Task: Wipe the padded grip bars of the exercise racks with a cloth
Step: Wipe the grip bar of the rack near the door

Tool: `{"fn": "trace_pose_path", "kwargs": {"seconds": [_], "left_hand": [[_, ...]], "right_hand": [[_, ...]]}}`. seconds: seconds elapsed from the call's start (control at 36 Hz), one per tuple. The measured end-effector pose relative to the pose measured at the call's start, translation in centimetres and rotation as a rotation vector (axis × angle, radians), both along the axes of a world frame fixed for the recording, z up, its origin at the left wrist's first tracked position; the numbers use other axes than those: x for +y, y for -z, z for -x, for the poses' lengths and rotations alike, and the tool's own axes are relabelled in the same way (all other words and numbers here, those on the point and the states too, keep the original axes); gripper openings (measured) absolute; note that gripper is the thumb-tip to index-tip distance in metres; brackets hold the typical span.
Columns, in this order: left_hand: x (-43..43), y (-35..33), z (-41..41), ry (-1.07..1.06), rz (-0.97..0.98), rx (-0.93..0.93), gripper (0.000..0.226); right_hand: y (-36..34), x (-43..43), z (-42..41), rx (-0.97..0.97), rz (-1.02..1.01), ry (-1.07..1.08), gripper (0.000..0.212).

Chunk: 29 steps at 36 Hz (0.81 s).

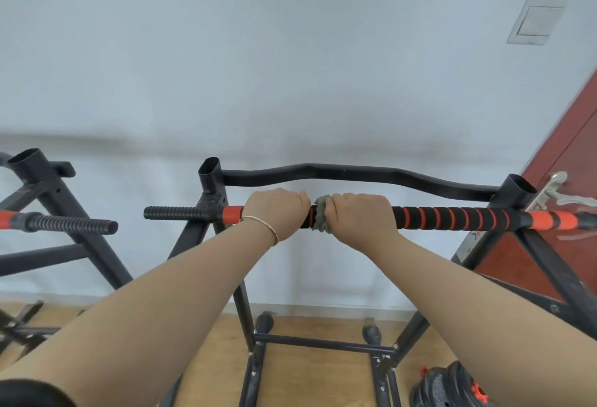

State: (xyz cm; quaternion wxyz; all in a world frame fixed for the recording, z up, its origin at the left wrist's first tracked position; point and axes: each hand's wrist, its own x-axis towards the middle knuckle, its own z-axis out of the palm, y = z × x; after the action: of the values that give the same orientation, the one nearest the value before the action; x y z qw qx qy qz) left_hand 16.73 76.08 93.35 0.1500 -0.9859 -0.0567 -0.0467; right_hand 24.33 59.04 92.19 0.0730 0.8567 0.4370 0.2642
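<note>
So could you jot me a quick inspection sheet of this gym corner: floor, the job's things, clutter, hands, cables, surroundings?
Surface: wooden floor, bare between the rack's legs.
Job's things: padded bar, black with orange spiral stripes, lies across the rack; grey cloth is wrapped around it.
Clutter: weight plates on the floor at lower right.
Grippers: left hand closed on the bar; right hand closed on the cloth, just right of it.
Cables: nothing seen.
Surroundings: second rack at left, pale wall with a switch plate, red-brown door with a metal handle at right.
</note>
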Motion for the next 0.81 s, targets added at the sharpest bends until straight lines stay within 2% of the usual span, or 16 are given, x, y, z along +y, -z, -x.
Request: {"fn": "trace_pose_path", "kwargs": {"seconds": [0.06, 0.14, 0.17, 0.22, 0.28, 0.36, 0.42, 0.44, 0.47, 0.53, 0.56, 0.61, 0.67, 0.72, 0.75, 0.81], "left_hand": [[-0.3, 0.3, 0.3, 0.004, -0.052, -0.044, 0.022], [-1.0, 0.7, 1.3, -0.031, -0.07, -0.063, 0.012], [-1.2, 0.6, 1.5, -0.049, -0.074, -0.036, 0.016], [-1.0, -0.2, 1.3, -0.057, -0.031, 0.022, 0.024], [-0.3, -1.6, 0.3, -0.074, 0.117, 0.102, 0.019], [0.0, -3.5, -1.1, -0.126, 0.328, 0.24, 0.019], [-0.3, -3.0, -1.4, -0.145, 0.472, 0.314, 0.026], [-0.5, -2.5, -1.3, -0.132, 0.474, 0.319, 0.031], [-0.6, -2.1, -1.1, -0.133, 0.447, 0.305, 0.028], [-0.7, -1.5, -0.5, -0.097, 0.249, 0.226, 0.008], [-0.8, -1.1, -0.2, -0.058, 0.147, 0.157, 0.019], [-1.1, -0.4, 0.7, -0.017, 0.048, 0.021, 0.026], [-1.5, 0.3, 1.2, -0.033, -0.015, -0.055, 0.023], [-1.9, 0.9, 1.6, -0.04, -0.053, -0.102, 0.015], [-1.9, 0.9, 1.7, -0.052, -0.037, -0.126, 0.013], [-1.9, 0.9, 1.8, -0.081, -0.021, -0.133, 0.017]], "right_hand": [[-1.3, 0.9, -0.8, 0.163, 0.081, 0.023, 0.019], [-3.2, 2.1, -2.0, 0.597, 0.065, 0.123, 0.037], [-3.1, 2.2, -2.1, 0.621, 0.073, 0.121, 0.038], [-2.7, 1.6, -1.5, 0.43, 0.157, 0.094, 0.026], [-1.5, 0.5, -0.3, 0.173, 0.127, 0.028, 0.019], [0.4, -0.5, 1.2, -0.041, -0.085, -0.016, 0.025], [1.0, -0.9, 1.2, -0.117, -0.245, -0.084, 0.03], [1.2, -0.9, 1.2, -0.148, -0.252, -0.087, 0.029], [1.3, -0.9, 1.2, -0.151, -0.204, -0.065, 0.026], [0.8, -0.5, 1.2, -0.102, -0.101, -0.014, 0.019], [0.1, -0.4, 1.2, -0.037, -0.041, 0.018, 0.017], [-1.1, 0.1, 0.6, 0.129, 0.092, 0.051, 0.015], [-2.6, 0.8, -0.5, 0.371, 0.109, 0.12, 0.025], [-3.3, 1.3, -1.1, 0.578, 0.043, 0.117, 0.039], [-3.3, 1.2, -0.9, 0.566, 0.056, 0.109, 0.039], [-2.4, 0.0, -0.2, 0.29, 0.106, 0.026, 0.027]]}}
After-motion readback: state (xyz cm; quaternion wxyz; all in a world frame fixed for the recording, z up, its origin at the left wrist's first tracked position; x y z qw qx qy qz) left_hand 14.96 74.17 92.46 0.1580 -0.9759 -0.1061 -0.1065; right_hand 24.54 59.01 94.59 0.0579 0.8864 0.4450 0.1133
